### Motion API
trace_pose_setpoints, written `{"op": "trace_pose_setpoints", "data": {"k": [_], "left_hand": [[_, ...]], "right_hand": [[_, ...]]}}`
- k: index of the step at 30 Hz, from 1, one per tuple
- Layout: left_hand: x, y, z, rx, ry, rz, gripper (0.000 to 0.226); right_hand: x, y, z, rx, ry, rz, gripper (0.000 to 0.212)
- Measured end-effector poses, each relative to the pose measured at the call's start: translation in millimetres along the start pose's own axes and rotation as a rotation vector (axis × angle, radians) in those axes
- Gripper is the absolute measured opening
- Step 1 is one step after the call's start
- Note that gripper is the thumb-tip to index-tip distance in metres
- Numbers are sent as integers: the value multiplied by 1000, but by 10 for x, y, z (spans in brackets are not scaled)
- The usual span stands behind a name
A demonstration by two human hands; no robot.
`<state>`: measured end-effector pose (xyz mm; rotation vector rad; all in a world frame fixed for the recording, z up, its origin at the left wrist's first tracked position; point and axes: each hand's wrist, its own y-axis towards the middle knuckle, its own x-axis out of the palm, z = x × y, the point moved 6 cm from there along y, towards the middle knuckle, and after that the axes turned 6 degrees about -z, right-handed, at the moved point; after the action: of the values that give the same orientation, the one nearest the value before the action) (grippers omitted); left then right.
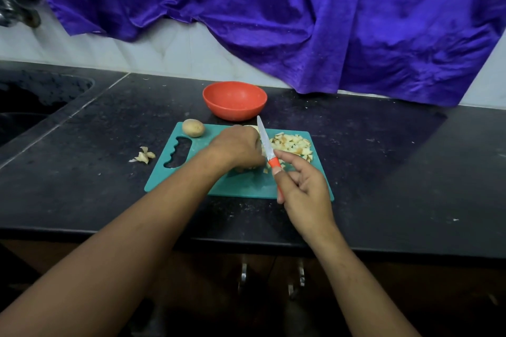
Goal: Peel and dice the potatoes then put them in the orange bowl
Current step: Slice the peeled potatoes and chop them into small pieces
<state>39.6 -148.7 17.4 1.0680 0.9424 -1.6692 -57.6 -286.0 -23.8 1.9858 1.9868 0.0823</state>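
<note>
One whole potato (pixel 193 127) sits at the board's (pixel 246 186) ten o'clock, dice (pixel 293 143) at two, orange bowl (pixel 234 100) beyond twelve. Left hand (pixel 238 145) curls over a peeled potato (pixel 252 127); right hand (pixel 304 189) pinches the knife (pixel 264 139).

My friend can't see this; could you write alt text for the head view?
A right hand holds a knife over a teal board while the left hand holds a peeled potato beside a pile of dice. A whole potato sits at the board's far left corner, an empty orange bowl behind, peels on the counter.
</note>
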Motion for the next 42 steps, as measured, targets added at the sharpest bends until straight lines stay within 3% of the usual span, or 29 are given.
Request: {"op": "trace_pose_setpoints", "data": {"k": [5,10,12,16,20,22,27,31,37,42], "left_hand": [[47,49,43,81,-108,98,5],[99,-19,-49,123,-674,69,15],[29,-57,-117,133,-740,77,19],[-162,-145,-376,74,-554,186,16],[-59,-175,-503,-67,-452,24,38],[-32,-151,-459,-77,-414,23,43],[25,-52,-209,23,-207,130,19],[72,-19,-66,81,-66,146,25],[60,-27,40,137,63,98,12],[69,-19,64,173,58,57,14]], "right_hand": [[-28,2,11,17,49,24,33],[-54,-2,14,16,92,67,33],[-78,-5,13,15,117,88,33],[-106,-11,6,8,148,113,33],[-127,-15,-15,8,151,134,33],[-129,-16,-24,6,153,136,33],[-126,-18,-24,4,148,137,33],[-123,-20,-32,7,145,137,32],[-116,-10,-22,16,147,142,33],[-113,-7,-6,28,150,139,32]]}}
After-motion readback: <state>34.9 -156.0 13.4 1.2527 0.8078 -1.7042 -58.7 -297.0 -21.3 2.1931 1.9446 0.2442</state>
